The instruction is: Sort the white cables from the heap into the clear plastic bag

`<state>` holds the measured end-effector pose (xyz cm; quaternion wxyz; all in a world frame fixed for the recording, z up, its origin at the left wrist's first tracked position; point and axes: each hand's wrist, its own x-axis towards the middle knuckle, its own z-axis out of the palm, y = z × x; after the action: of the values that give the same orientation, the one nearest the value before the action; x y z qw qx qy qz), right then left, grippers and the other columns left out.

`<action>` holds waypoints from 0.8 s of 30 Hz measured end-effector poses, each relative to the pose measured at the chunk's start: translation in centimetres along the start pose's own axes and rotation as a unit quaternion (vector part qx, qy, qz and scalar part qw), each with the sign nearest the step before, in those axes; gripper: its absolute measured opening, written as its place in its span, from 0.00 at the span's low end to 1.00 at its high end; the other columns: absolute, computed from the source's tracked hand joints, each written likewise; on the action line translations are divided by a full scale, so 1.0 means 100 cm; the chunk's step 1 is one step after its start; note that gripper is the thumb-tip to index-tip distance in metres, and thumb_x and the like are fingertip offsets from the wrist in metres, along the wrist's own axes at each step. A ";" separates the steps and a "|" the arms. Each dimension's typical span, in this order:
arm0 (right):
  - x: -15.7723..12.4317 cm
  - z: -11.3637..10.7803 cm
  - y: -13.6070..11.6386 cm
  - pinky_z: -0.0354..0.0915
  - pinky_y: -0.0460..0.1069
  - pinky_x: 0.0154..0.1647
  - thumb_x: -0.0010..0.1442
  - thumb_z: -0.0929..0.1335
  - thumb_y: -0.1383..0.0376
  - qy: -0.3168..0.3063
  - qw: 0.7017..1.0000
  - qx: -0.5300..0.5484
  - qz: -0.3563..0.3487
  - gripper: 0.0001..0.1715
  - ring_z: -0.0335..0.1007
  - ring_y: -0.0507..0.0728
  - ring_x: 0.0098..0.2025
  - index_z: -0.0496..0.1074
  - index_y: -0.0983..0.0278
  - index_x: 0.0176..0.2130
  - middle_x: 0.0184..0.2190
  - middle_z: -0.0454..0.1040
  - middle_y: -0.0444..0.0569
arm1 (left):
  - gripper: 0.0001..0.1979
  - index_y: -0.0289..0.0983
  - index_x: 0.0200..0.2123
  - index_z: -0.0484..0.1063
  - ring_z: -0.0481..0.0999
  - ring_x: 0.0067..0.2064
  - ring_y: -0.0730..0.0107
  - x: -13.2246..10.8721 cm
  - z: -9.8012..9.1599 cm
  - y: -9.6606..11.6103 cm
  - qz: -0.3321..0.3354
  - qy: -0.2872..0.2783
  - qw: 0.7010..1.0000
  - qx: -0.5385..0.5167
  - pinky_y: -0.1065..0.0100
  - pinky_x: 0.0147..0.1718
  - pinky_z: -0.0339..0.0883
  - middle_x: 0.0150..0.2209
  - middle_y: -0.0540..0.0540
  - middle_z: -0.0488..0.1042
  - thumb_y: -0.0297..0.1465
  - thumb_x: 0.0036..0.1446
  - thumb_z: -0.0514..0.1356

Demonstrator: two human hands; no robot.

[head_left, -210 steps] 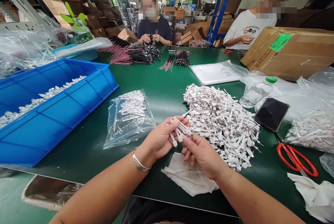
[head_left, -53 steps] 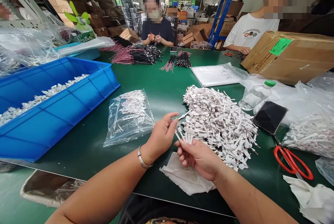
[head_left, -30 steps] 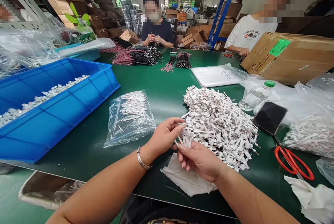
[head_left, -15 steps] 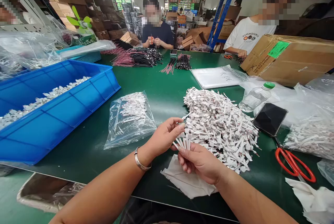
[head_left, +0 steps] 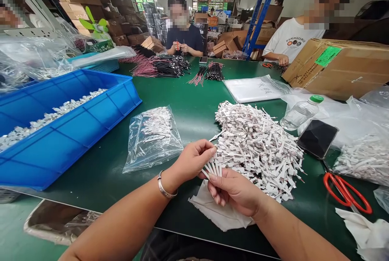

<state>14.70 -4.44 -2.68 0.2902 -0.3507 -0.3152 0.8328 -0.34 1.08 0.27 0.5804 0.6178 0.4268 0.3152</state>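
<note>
Your left hand [head_left: 191, 161] and right hand [head_left: 234, 191], grips narrow, pinch a small bunch of white-tabbed wires [head_left: 213, 167], touching the wire pile [head_left: 261, 151], above a white cloth [head_left: 209, 212].

On the green desk [head_left: 100, 176], a blue plastic crate [head_left: 69, 143] at left; a water bottle [head_left: 299, 116], phone [head_left: 317, 139], red scissors [head_left: 343, 188] and cardboard box [head_left: 337, 70] at right.

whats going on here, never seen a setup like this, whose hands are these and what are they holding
This picture comes from a camera worn on a person's head, looking down at their own bare hands. Their left hand and right hand together hold a small bunch of white-tipped wires, beside a big pile of the same wires on a green table. A blue plastic tray of white parts sits to the left, red scissors to the right. Two other people sit farther along the table.
</note>
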 end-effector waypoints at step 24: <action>-0.002 0.003 -0.005 0.53 0.40 0.19 0.55 0.69 0.56 0.017 0.999 0.028 0.008 0.20 0.60 0.44 0.19 0.73 0.68 0.42 0.21 0.67 0.42 | 0.17 0.35 0.37 0.70 0.68 0.30 0.73 0.011 -0.012 0.001 0.009 0.023 0.999 -0.026 0.71 0.31 0.62 0.29 0.47 0.73 0.43 0.57 0.53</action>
<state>14.75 -4.38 -2.07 0.2986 -0.3591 -0.2834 0.8376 -0.92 2.61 0.39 0.5835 0.5989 0.4261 0.3455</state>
